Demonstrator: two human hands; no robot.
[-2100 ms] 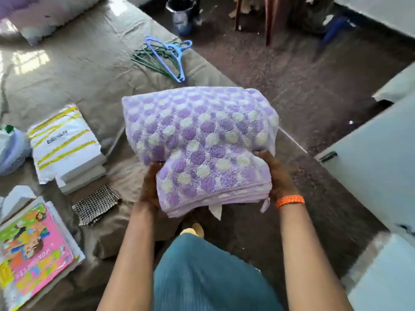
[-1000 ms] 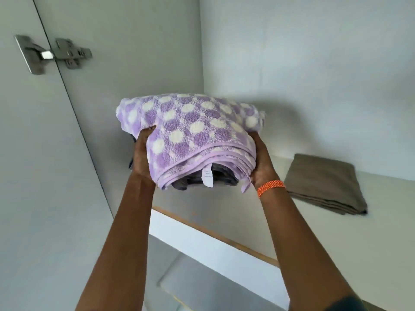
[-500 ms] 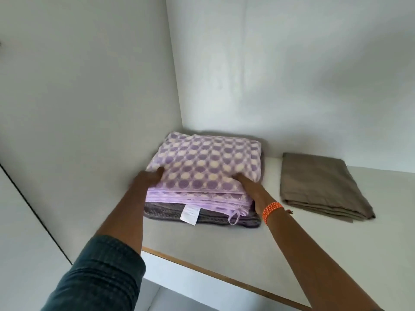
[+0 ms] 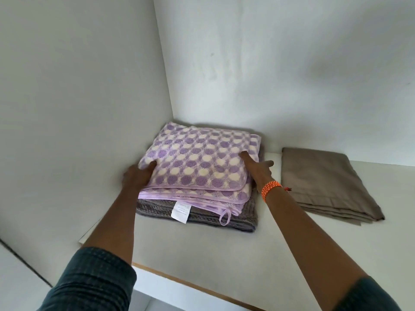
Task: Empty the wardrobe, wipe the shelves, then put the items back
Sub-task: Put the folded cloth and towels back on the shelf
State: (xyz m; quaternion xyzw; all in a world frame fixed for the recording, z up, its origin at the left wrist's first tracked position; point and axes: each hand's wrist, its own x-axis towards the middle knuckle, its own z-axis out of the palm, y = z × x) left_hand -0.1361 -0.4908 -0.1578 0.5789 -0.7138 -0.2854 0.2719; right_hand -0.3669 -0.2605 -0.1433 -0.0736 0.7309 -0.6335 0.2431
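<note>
Since a moment ago the right hand has lifted, its fingers now straight and barely touching the purple dotted towel. Left hand grips its left edge. It lies on a grey towel, on the shelf, in the corner; beyond, a folded brown cloth.
</note>
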